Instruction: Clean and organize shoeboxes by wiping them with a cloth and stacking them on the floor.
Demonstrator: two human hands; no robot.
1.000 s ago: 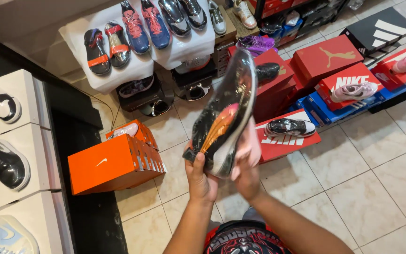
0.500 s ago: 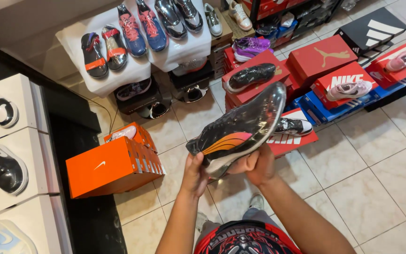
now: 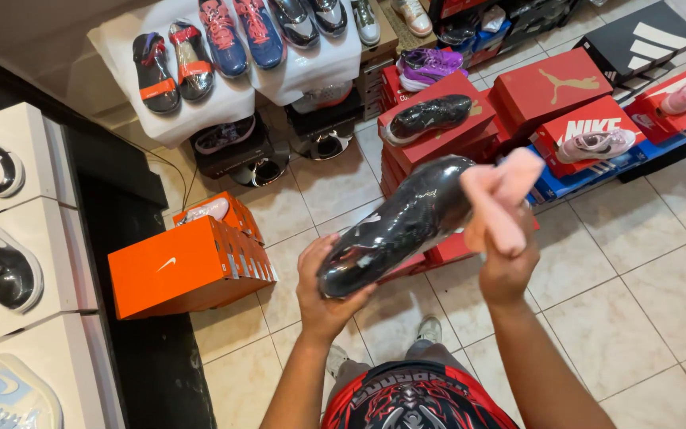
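Both hands keep the plastic-wrapped black shoe [image 3: 402, 226] above the tiled floor [image 3: 637, 302]: left hand [image 3: 323, 290] cups its lower end, right hand [image 3: 510, 254] grips a pink cloth [image 3: 502, 199] at the other; earlier its orange-streaked side showed, now only black

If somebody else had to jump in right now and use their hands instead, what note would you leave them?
Left hand: grips the heel end of a glossy black shoe wrapped in clear plastic, held in the air over the tiled floor.
Right hand: holds a pink cloth pressed against the shoe's toe end.
Nearby: an orange shoebox on the floor to the left, red shoeboxes with wrapped shoes ahead.
Done: shoe is picked up, cloth is on it.
Left: how much is wiped cannot be told; the shoe is not yet set down.
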